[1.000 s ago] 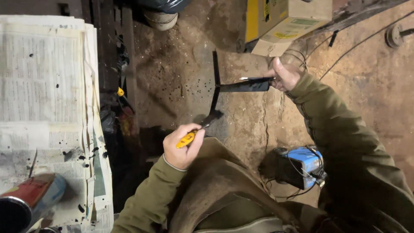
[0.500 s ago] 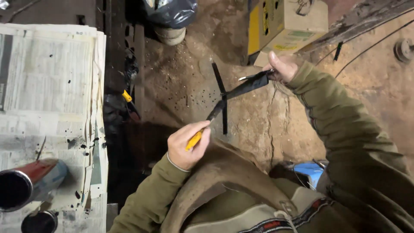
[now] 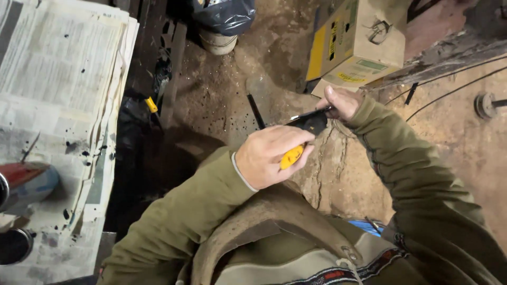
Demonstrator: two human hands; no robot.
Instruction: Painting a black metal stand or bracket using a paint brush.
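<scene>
The yellow-handled knife (image 3: 292,155) sits in the left hand (image 3: 272,155), whose fingers are curled tight around the handle so that only a short yellow stretch shows below the knuckles. Its dark front end points up and to the right, meeting the black strip (image 3: 311,121) just beyond the fist. Whether the blade is cutting into the strip or only resting against it cannot be told.

The right hand (image 3: 343,103) is a little farther out, thumb and fingers pinched on the strip's far end, holding it above the earth floor (image 3: 465,153). A thin black length of the strip (image 3: 256,111) runs out to the left behind the left hand. Both arms wear olive-green sleeves.

To the left, a surface covered in newspaper (image 3: 58,79) carries ink specks, with a red and blue can (image 3: 26,182) near its lower edge. Farther off, a cardboard box (image 3: 359,42) with a yellow side stands on the floor past the right hand, and a dark plastic bag (image 3: 224,15) sits on a pale pot at the top.
</scene>
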